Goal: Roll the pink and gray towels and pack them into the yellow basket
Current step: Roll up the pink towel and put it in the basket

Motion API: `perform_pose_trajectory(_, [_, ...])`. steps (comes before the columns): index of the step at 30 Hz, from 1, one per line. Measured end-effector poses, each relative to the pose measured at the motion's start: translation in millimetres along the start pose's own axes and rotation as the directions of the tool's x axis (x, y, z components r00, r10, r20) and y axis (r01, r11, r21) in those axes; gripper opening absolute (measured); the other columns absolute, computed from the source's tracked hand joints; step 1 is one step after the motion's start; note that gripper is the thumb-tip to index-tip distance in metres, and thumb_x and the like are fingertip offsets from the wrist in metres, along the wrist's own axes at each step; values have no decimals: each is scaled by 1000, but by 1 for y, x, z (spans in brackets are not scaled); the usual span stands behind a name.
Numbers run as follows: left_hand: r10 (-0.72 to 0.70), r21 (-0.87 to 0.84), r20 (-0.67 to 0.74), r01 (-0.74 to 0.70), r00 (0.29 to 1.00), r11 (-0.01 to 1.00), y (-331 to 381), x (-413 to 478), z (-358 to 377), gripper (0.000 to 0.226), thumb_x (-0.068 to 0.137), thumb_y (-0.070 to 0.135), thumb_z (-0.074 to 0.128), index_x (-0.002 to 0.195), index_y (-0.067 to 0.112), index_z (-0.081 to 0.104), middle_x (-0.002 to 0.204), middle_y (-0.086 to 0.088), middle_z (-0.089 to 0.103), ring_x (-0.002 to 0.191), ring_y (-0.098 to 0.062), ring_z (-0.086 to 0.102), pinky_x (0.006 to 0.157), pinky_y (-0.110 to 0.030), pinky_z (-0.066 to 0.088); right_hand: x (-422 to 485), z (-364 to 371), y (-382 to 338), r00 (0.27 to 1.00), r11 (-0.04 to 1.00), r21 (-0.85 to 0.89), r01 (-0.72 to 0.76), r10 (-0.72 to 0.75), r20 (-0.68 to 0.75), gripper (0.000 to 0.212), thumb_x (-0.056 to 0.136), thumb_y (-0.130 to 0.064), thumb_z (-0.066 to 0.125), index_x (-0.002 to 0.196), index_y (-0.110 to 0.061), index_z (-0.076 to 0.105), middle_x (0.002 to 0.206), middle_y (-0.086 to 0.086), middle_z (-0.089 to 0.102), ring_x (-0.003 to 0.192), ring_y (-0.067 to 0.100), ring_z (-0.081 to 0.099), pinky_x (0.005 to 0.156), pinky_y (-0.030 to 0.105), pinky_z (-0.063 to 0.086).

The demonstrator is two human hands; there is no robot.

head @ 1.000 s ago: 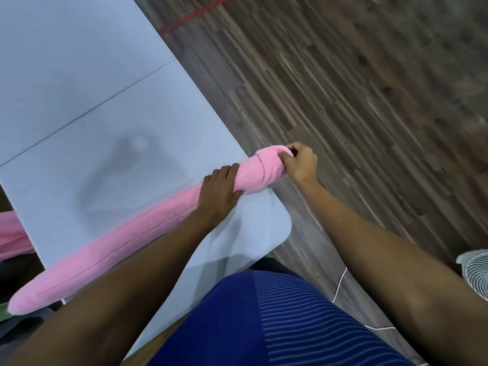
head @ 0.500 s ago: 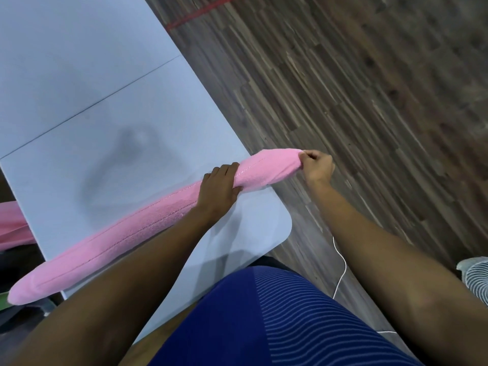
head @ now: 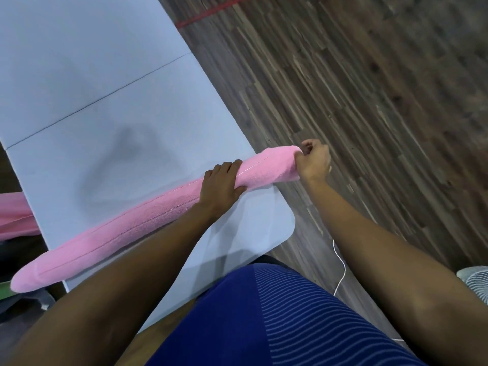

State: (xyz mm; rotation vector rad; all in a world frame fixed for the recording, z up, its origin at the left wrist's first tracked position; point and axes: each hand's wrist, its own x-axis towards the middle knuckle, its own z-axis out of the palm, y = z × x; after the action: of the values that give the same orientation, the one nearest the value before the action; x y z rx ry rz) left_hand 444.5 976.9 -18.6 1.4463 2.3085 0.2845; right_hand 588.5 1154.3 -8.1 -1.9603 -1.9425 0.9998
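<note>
Wood-plank floor [head: 369, 101] fills the right of our view, and a pale table [head: 92, 88] runs along the left with its rounded corner toward us. Across that corner lies the pink towel [head: 132, 228], gathered lengthwise into a long soft tube. Its left end hangs off one edge of the table and its right end sticks out past the other, over the floor. Our left hand [head: 221, 183] sits on top of it near the right end, fingers curled over the far side and thumb on the near side, holding it down on the table. Our right hand [head: 314, 161] pinches the very tip of that end, fingers bunched tight on the fabric. We judge the towel light, limp and plush: it sags wherever nothing supports it, should not slide much on the table, and is likely to loosen once pressure comes off. So we think the best hold is at this right end, thumb and fingers across the full width, with the other palm just behind to keep the layers snug while rolling. Neither the gray towel nor the basket is in view.
</note>
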Motion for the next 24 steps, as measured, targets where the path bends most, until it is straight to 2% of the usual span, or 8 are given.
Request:
perform_pose_trajectory(4, [-2,30,-61,4,998,1000,-18,-22,0,63,81,37,66,136,15,46,121,-6,58,105,-31,53,92,-42,35,-33,11,-17,947,942,-99,320,-316,48,32,84,-18,55,115,-20,63,120,8,58,114,28,52,98,43,38])
perform_pose_trajectory(6, [-18,48,-74,22,997,999,-33,-38,-2,63,79,37,67,135,14,47,122,-6,58,107,-31,53,95,-43,36,-57,24,-25,877,875,-94,474,-461,138,31,84,-19,53,113,-19,64,119,7,60,113,29,52,96,44,38])
perform_pose_trajectory(8, [-46,63,-94,52,994,997,-53,-55,-6,64,78,38,68,133,14,48,122,-6,58,108,-31,53,95,-44,37,-82,40,-32,797,811,-87,579,-540,272,30,86,-23,57,115,-20,64,121,5,59,115,26,50,96,43,34])
perform_pose_trajectory(11, [-126,70,-124,136,984,988,-86,-87,-13,65,77,42,69,132,15,49,122,-5,58,110,-29,53,96,-43,38,-111,64,-39,636,637,-161,754,-646,422,39,81,-42,62,117,-26,61,122,-4,57,117,19,49,100,41,28])
perform_pose_trajectory(13, [-182,69,-146,193,972,979,-111,-111,-17,64,78,42,68,132,14,49,122,-6,58,112,-29,52,98,-43,36,-123,76,-41,564,547,-199,813,-658,499,52,76,-47,67,123,-27,57,127,-4,55,122,19,46,109,46,22])
perform_pose_trajectory(15, [-231,58,-162,243,959,968,-135,-136,-20,63,80,41,68,133,12,49,122,-8,59,113,-31,52,100,-44,35,-130,87,-41,548,499,-252,829,-636,544,63,73,-45,71,130,-25,52,133,-1,52,127,22,42,112,53,14])
perform_pose_trajectory(17, [-278,50,-160,289,947,956,-157,-162,-22,64,80,40,70,133,12,49,124,-9,58,115,-31,52,103,-44,33,-133,95,-38,525,425,-311,850,-645,555,67,73,-43,72,133,-24,50,134,1,51,128,25,41,112,55,13])
perform_pose_trajectory(24, [-381,54,-90,387,920,921,-221,-231,-40,70,78,42,74,136,13,48,128,-13,58,116,-33,52,103,-45,34,-115,94,-43,506,307,-405,861,-597,623,68,75,-36,72,137,-28,44,134,3,49,127,27,40,112,49,13])
